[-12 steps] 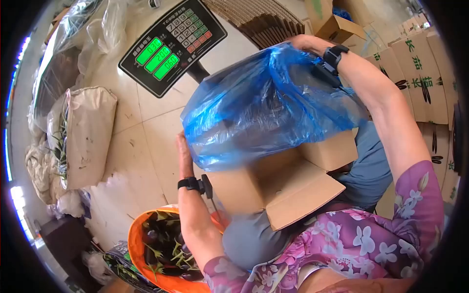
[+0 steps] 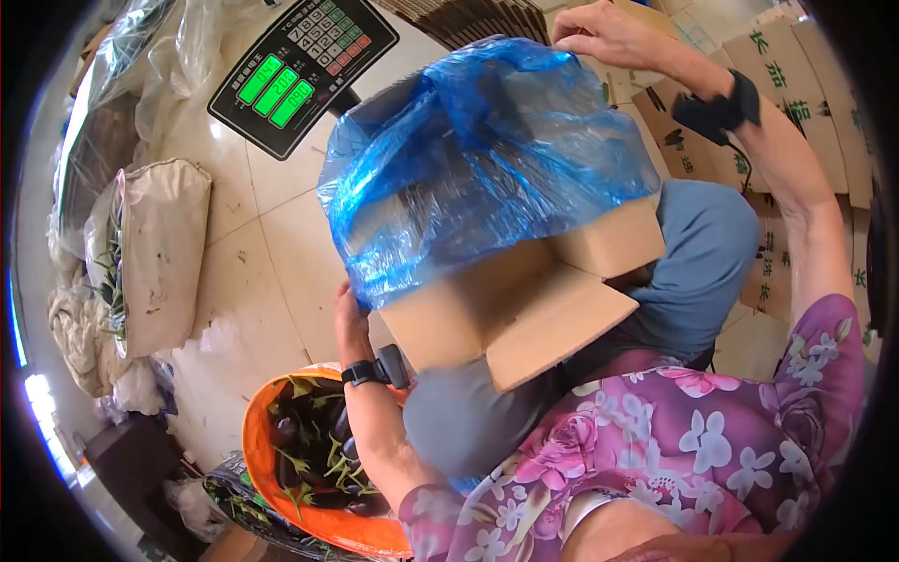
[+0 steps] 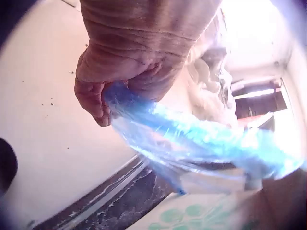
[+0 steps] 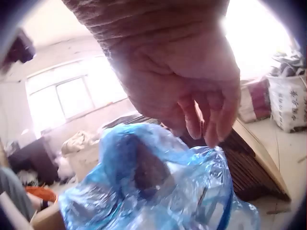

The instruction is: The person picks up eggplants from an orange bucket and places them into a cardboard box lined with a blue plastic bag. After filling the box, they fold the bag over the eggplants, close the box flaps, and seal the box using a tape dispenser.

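Observation:
An open cardboard box (image 2: 562,323) rests across the person's lap, its near flap folded outward. A crinkled blue plastic bag (image 2: 496,159) drapes over the box's far side and hides much of it. The left hand (image 2: 352,323) is at the box's left side; in the left wrist view, its fingers (image 3: 96,108) pinch the gathered edge of the bag. Over the bag's far right edge, the right hand (image 2: 613,36) hangs with loosely bent fingers. In the right wrist view, its fingertips (image 4: 211,139) are right at the bag's upper edge, with gaps between the fingers.
A digital scale display (image 2: 302,70) stands beyond the box. An orange-lined container (image 2: 257,440) of eggplants sits near the left forearm. A pale sack (image 2: 167,258) lies on the tiled floor at left. Stacked flat cartons (image 2: 468,21) stand ahead, with printed cartons (image 2: 801,94) at right.
The right hand has come up and away from behind the bag, its fingers now showing above the edge. The bag's far right part has slumped. The left hand stays at the left side.

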### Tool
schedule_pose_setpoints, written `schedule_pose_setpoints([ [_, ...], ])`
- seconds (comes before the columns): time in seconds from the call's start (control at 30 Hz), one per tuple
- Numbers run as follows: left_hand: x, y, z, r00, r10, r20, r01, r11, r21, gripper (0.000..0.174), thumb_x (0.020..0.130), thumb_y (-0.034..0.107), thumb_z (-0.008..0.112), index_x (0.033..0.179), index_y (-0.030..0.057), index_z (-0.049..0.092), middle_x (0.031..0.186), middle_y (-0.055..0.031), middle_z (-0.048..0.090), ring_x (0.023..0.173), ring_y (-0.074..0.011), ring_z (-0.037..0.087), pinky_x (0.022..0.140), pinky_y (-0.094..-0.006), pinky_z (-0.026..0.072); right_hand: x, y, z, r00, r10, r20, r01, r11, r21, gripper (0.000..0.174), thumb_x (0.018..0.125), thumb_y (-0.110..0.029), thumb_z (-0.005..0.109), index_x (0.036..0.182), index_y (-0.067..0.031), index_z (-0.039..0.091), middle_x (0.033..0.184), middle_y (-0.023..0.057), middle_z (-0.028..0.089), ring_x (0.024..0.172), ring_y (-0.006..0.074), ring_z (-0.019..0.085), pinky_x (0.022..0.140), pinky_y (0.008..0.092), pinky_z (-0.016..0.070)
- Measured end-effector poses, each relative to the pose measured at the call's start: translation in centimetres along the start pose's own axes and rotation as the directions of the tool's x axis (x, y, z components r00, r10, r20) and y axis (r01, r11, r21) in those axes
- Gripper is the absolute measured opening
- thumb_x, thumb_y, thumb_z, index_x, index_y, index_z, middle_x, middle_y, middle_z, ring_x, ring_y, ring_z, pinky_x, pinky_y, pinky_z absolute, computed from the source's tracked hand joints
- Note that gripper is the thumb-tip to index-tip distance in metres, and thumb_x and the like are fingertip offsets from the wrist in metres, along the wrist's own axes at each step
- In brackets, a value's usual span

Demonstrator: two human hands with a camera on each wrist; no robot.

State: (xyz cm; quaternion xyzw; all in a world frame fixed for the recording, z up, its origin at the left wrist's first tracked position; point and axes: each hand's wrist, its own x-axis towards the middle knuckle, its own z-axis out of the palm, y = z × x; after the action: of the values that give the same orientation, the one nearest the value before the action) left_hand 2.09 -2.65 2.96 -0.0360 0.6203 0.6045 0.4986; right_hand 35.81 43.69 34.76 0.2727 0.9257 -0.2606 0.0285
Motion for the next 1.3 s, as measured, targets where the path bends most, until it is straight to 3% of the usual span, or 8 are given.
schedule_pose_setpoints([
  [0.1, -3.0, 1.2, 0.5, 0.839, 0.327, -0.435, -0.230, 0.938, 0.261, 0.016, 0.092, 0.009, 0.057, 0.103, -0.0007, 0.064, 0.089, -0.0083, 0.067, 0.073, -0.0180, 0.065, 0.065, -0.0301, 0.0537, -5.8, -4.0, 1.4, 0.910, -0.382, -0.158, 0.300, 0.873, -0.383, 0.030, 0.078, -0.021, 0.075, 0.098, -0.0034, 0.062, 0.096, 0.0112, 0.059, 0.091, 0.0270, 0.059, 0.081, 0.0364, 0.0484],
  [0.37, -14.7, 14.5, 11.8, 0.485, 0.874, -0.035, -0.579, 0.351, 0.736, 0.018, 0.093, 0.013, 0.062, 0.105, 0.0001, 0.066, 0.086, -0.0030, 0.061, 0.080, -0.0128, 0.055, 0.072, -0.0259, 0.0469, -6.7, -3.8, 11.2, 0.848, -0.408, 0.338, 0.529, 0.696, -0.487, 0.027, 0.074, -0.022, 0.075, 0.090, -0.0070, 0.059, 0.090, 0.0113, 0.058, 0.086, 0.0333, 0.059, 0.076, 0.0421, 0.0470],
  [0.57, -21.7, 18.7, 14.4, 0.739, 0.665, 0.108, -0.584, 0.553, 0.594, 0.023, 0.092, 0.013, 0.064, 0.111, -0.0002, 0.065, 0.093, -0.0042, 0.065, 0.089, -0.0117, 0.060, 0.079, -0.0230, 0.0474, -7.6, -6.2, 3.9, 0.960, -0.018, 0.281, -0.123, 0.871, 0.476, 0.031, 0.095, -0.032, 0.056, 0.088, -0.0016, 0.055, 0.077, 0.0064, 0.053, 0.075, 0.0186, 0.057, 0.072, 0.0346, 0.0480],
  [0.67, -25.8, 20.2, 18.8, 0.753, 0.525, 0.397, -0.643, 0.459, 0.612, 0.050, 0.084, 0.018, 0.074, 0.129, 0.0045, 0.057, 0.117, -0.0107, 0.062, 0.110, -0.0183, 0.060, 0.091, -0.0333, 0.0490, -9.7, -9.8, 1.2, 0.984, -0.111, 0.143, 0.017, 0.843, 0.538, 0.025, 0.102, -0.028, 0.051, 0.089, -0.0061, 0.053, 0.076, -0.0051, 0.043, 0.070, 0.0037, 0.042, 0.064, 0.0231, 0.0406],
  [0.87, -29.8, 18.7, 25.8, 0.452, 0.610, 0.651, -0.799, -0.048, 0.600, 0.078, 0.072, 0.017, 0.081, 0.141, 0.0074, 0.046, 0.129, -0.0164, 0.057, 0.119, -0.0317, 0.054, 0.093, -0.0436, 0.0487, -15.1, -15.6, 0.8, 0.974, -0.175, 0.145, 0.065, 0.827, 0.558, 0.020, 0.101, -0.024, 0.053, 0.092, -0.0059, 0.057, 0.079, -0.0049, 0.045, 0.076, 0.0043, 0.043, 0.070, 0.0230, 0.0405],
  [0.93, -30.3, 18.6, 27.0, 0.121, 0.663, 0.738, -0.771, -0.406, 0.491, 0.057, 0.074, 0.012, 0.075, 0.127, 0.0073, 0.054, 0.118, -0.0212, 0.057, 0.105, -0.0372, 0.059, 0.082, -0.0446, 0.0518, -17.0, -16.8, 1.5, 0.921, -0.321, 0.222, 0.125, 0.781, 0.611, 0.017, 0.100, -0.020, 0.056, 0.092, -0.0048, 0.056, 0.080, -0.0032, 0.047, 0.078, 0.0067, 0.045, 0.070, 0.0255, 0.0412],
  [1.1, -31.8, 12.3, 24.6, 0.413, 0.285, 0.865, -0.815, -0.308, 0.490, 0.011, 0.077, 0.003, 0.061, 0.083, 0.0055, 0.053, 0.078, -0.0146, 0.059, 0.077, -0.0387, 0.062, 0.067, -0.0510, 0.0491, -21.0, -15.6, 3.3, 0.891, -0.282, 0.354, 0.149, 0.921, 0.359, 0.020, 0.095, -0.020, 0.058, 0.089, -0.0008, 0.056, 0.070, 0.0111, 0.053, 0.069, 0.0193, 0.052, 0.067, 0.0361, 0.0443],
  [1.3, -31.0, 0.5, 21.9, 0.575, 0.160, 0.803, -0.728, -0.347, 0.591, 0.013, 0.074, 0.009, 0.059, 0.087, 0.0093, 0.057, 0.086, -0.0128, 0.060, 0.085, -0.0347, 0.061, 0.072, -0.0482, 0.0475, -22.8, -7.8, 13.5, 0.871, -0.269, 0.411, 0.188, 0.956, 0.226, 0.021, 0.088, -0.020, 0.057, 0.089, 0.0000, 0.064, 0.086, 0.0220, 0.065, 0.087, 0.0407, 0.063, 0.077, 0.0465, 0.0482],
])
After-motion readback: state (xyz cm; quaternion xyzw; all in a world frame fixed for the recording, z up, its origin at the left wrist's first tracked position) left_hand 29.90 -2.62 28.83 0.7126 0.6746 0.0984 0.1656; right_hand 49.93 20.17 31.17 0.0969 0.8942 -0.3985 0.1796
